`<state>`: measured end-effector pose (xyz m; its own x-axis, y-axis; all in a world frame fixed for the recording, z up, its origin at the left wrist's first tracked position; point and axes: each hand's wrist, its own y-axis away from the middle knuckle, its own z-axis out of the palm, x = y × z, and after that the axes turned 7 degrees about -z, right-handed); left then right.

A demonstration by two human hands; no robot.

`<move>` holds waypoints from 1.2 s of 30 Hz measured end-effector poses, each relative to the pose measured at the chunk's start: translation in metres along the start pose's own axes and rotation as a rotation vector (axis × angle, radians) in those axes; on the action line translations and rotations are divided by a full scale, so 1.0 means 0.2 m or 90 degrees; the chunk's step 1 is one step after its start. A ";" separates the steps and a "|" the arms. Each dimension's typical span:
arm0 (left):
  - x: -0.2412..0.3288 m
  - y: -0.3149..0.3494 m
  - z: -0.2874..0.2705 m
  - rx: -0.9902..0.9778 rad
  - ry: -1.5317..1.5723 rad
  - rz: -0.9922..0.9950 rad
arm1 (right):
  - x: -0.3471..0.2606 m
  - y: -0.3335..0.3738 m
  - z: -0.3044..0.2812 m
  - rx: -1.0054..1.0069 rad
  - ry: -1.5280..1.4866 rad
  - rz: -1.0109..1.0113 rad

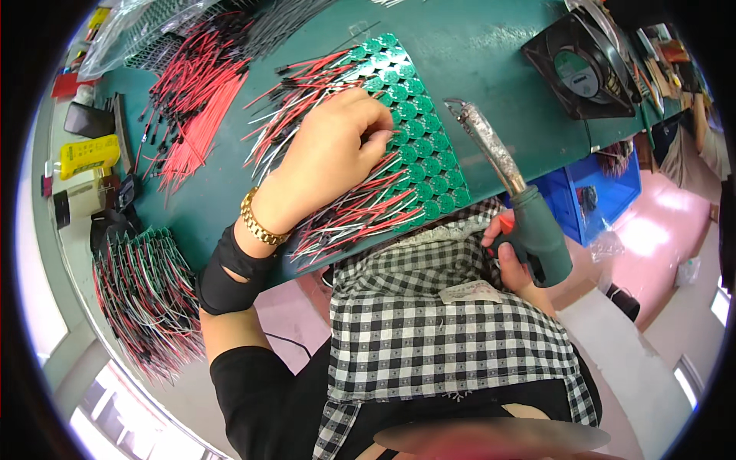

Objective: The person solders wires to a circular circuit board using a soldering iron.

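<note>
A panel of small round green circuit boards point(424, 148) lies on the green table in front of me. Red, white and black wires point(360, 218) fan out to the left from its rows. My left hand point(341, 138) rests over these wires, thumb and forefinger pinched at the panel; whatever they grip is hidden. To the right of the panel, my right hand point(512, 257) is wrapped around the green handle of a soldering gun point(498, 153). Its metal barrel slants up and left, the wire-like tip held apart from the panel.
Loose red wires point(195, 115) and black wires point(287, 23) are heaped at the far left. A stack of wired boards point(146, 291) sits at the left edge. A black fan point(579, 69) stands far right, above a blue bin point(594, 195). A yellow bottle point(90, 156) is leftmost.
</note>
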<state>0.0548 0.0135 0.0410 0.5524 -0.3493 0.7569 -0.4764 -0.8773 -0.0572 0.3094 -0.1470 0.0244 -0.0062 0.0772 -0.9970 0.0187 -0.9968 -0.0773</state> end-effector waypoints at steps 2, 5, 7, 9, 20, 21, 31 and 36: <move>0.00 0.01 0.02 0.001 -0.025 -0.021 | -0.01 0.02 -0.02 -0.058 0.091 0.017; 0.00 0.02 0.04 0.053 -0.057 -0.028 | 0.00 0.06 -0.01 -0.032 0.073 0.050; -0.01 0.02 0.06 0.076 -0.034 -0.039 | 0.00 0.07 0.00 -0.024 0.068 0.067; -0.02 0.02 0.07 0.081 -0.031 -0.032 | 0.00 0.07 0.01 -0.018 0.062 0.083; -0.04 0.00 0.09 0.095 -0.040 0.005 | 0.02 0.02 0.03 -0.069 0.111 0.007; -0.04 0.00 0.09 0.095 -0.039 0.002 | 0.02 0.01 0.03 -0.071 0.111 0.009; -0.03 -0.02 0.09 0.091 -0.084 0.002 | -0.06 0.00 0.06 -0.062 0.053 0.118; -0.03 -0.01 0.10 0.105 -0.090 -0.007 | -0.07 0.00 0.03 -0.101 0.078 0.147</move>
<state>0.0664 0.0106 0.0239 0.6525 -0.3723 0.6600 -0.3586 -0.9190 -0.1639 0.3045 -0.1487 0.0391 0.1363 -0.1403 -0.9807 0.1614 -0.9735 0.1617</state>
